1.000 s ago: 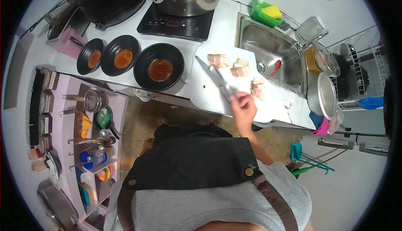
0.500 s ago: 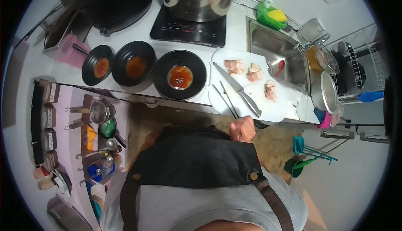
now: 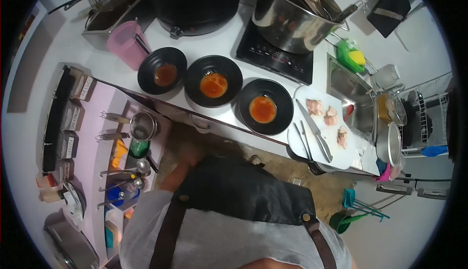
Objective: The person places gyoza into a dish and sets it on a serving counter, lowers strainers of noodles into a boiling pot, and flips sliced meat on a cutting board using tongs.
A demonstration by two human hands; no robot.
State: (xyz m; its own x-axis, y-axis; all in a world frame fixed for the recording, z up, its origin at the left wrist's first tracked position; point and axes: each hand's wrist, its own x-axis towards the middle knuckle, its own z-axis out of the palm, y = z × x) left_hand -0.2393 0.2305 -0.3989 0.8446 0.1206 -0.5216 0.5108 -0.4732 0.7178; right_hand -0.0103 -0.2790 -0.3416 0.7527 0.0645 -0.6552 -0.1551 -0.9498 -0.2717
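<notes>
My left hand (image 3: 190, 159) hangs low by the apron, below the counter edge, dim and smeared so its fingers do not show. My right hand is out of sight. Three black bowls stand in a row on the counter: a left bowl (image 3: 151, 59), a middle bowl (image 3: 229, 67) and a right bowl (image 3: 284, 98), each with reddish-brown sauce in the bottom. Beside them lies a white cutting board (image 3: 317, 159) with several pieces of sliced meat (image 3: 331, 116), a knife (image 3: 317, 135) and thin dark tongs (image 3: 305, 139). Neither hand is seen touching these.
A steel pot (image 3: 287, 27) sits on a black induction cooker (image 3: 273, 57). Left of it are a large black cooker (image 3: 195, 5) and a pink pitcher (image 3: 124, 44). The sink (image 3: 348, 81) holds a red spoon. A pink shelf (image 3: 92, 118) with labelled boxes and strainers stands left.
The view has swung left, so the counter things sit farther right and lower. My right hand has left the view. A blurred left hand shows more clearly beside the apron.
</notes>
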